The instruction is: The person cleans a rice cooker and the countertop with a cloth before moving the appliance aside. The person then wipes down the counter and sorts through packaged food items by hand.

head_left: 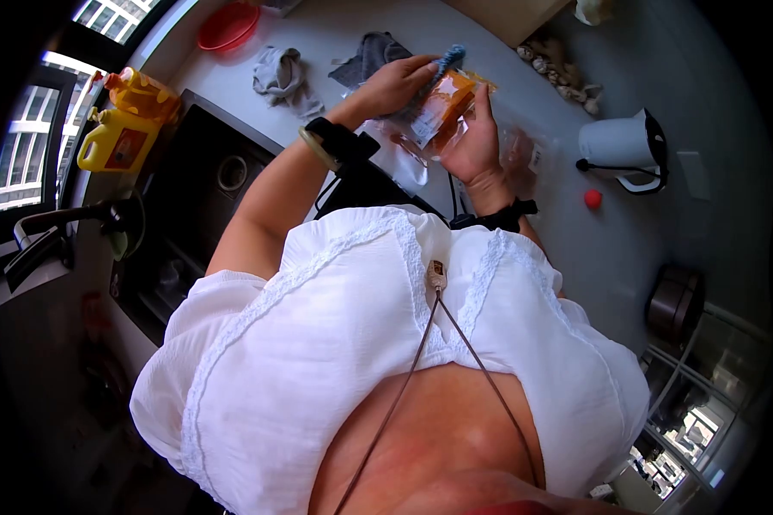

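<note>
Both of my hands are raised over the counter around a clear plastic packet with orange contents (pixel 448 101). My right hand (pixel 474 148) grips its lower right side, thumb pointing up along the edge. At the upper left, my left hand (pixel 397 86) has its fingers closed against the packet's edge. A blue, crinkled strip (pixel 452 57) sticks out by the left fingertips; what it belongs to is unclear. Under and beside the right hand lies another clear plastic package (pixel 521 159) with reddish contents. A dark grey cloth (pixel 371 58) lies behind my left hand.
A lighter grey cloth (pixel 280 75) and a red basin (pixel 228 26) lie to the left, near the dark sink (pixel 199 142). Yellow jugs (pixel 129 129) stand by the window. On the right are a white kettle (pixel 614 144), a red ball-like item (pixel 593 199) and garlic bulbs (pixel 558 73).
</note>
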Tool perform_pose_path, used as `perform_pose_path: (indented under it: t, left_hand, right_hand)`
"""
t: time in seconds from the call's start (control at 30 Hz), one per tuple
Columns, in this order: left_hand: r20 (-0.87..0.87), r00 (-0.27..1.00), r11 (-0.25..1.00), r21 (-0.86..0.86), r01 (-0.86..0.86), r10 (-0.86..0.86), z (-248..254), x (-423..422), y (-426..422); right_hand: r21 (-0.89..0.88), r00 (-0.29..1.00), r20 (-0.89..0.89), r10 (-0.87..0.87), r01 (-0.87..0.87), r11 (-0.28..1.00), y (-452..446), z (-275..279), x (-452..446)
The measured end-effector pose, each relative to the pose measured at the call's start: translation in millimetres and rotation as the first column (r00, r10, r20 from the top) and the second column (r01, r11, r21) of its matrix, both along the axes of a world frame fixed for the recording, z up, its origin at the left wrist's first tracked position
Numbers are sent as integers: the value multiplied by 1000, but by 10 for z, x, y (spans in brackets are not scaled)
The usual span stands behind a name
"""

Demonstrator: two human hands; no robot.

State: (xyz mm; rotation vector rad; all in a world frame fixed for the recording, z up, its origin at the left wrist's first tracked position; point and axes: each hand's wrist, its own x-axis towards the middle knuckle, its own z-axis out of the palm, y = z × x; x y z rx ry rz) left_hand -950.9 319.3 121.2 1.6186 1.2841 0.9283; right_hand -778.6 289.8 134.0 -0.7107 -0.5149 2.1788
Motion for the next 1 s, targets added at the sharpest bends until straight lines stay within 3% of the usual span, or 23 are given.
perform_pose_path:
  t: [0.07,0.1,0.13,0.17,0.23,0.27,0.3,0.33,0.37,0.4,0.43,0.5,0.53,0.57,0.67,0.7,0.73,0.8,0.87,0.9,0.97,1.0]
  left_hand:
    - [262,942,920,-379,-102,212,-42,-164,-71]
    - [529,788,854,-520,8,315,-250,-293,-33]
    - [667,655,781,-597,184,355,-443,-391,-36]
    - [738,551,769,-590,248,389,-548,-382,-102]
    - [829,350,754,-549,361,437,-738,-288,-222]
    - [904,224,774,-429,465,365,-718,-215,-249]
    - [952,84,784,-291,548,295,-690,-132,-273]
    - [972,-66,784,-141,605,226,-674,-61,-278]
    - [970,-111,812,-114,573,214,-657,-10,-251]
    - [970,-116,821,-113,559,213,-631,-1,-255]
    - [970,-121,831,-114,545,212,-551,10,-286]
    - [969,-111,847,-134,514,221,-403,29,-352]
    - [968,-99,855,-152,496,230,-337,40,-389]
    - [967,-87,862,-169,478,238,-310,46,-403]
    - [979,-122,879,-86,469,161,-396,108,-356]
    - [961,-273,841,104,531,54,-424,179,-333]
    - [993,-81,928,-55,368,91,-336,272,-341]
    - [928,265,965,-254,-74,264,-88,408,-372]
    - [862,489,979,-42,-202,138,-128,231,-296]
    - [919,346,982,-175,-63,186,-120,112,-184]
    - [932,242,937,-313,155,271,-21,62,-132]
    - [902,378,969,-242,50,206,-28,125,-169]
  right_hand:
    - [78,1000,9,16,-17,997,58,-5,94]
    - [87,999,-25,33,-31,996,58,96,150]
    - [95,997,-61,46,-40,995,58,201,183]
    - [79,1000,-3,-19,19,997,64,281,201]
    - [123,999,-30,16,-12,992,256,150,228]
    - [143,998,-39,39,-33,989,294,161,203]
    - [147,984,128,-123,104,984,290,182,158]
    - [288,966,221,-136,68,955,317,141,148]
    - [420,937,310,-158,14,907,396,67,133]
    - [539,900,391,-192,-55,840,488,22,118]
    - [544,836,531,-138,-211,812,604,19,196]
    - [749,512,642,-571,-258,611,629,-53,173]
    - [806,306,584,-752,-325,494,613,-61,144]
    - [901,369,432,-822,-215,377,583,-87,57]
    - [915,445,344,-827,-357,188,494,-22,-96]
    - [892,627,448,-637,-363,270,532,-64,-141]
    - [875,509,449,-735,-416,247,557,-241,-211]
    - [872,610,488,-624,-368,323,452,-259,-257]
    - [901,659,428,-618,-368,230,215,-286,-329]
    - [911,681,400,-614,-367,186,126,-289,-347]
    - [950,699,305,-646,-274,152,77,-193,-380]
    - [965,708,257,-658,-225,136,64,-144,-411]
